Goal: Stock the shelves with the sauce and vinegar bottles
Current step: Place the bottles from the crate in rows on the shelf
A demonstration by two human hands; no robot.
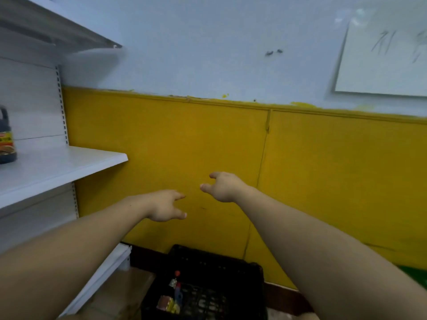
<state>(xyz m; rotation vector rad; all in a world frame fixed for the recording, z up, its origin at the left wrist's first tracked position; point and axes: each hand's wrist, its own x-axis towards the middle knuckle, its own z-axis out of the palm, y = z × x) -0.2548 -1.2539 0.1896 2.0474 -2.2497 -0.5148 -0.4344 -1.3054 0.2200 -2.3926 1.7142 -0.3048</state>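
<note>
Bottle (6,137) on shelf (69,162); both hands (165,205) (223,187) empty.

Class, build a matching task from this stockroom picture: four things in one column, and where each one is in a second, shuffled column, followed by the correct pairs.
Things
1. dark sauce bottle with a handle
2. black plastic crate
3. white sheet with faint writing
4. left hand

Places
A. on the floor below both arms
B. on the upper wall at the right
C. in mid-air before the yellow wall panel, empty
D. on the white metal shelf, at the left edge

Pairs: 1-D, 2-A, 3-B, 4-C
</note>
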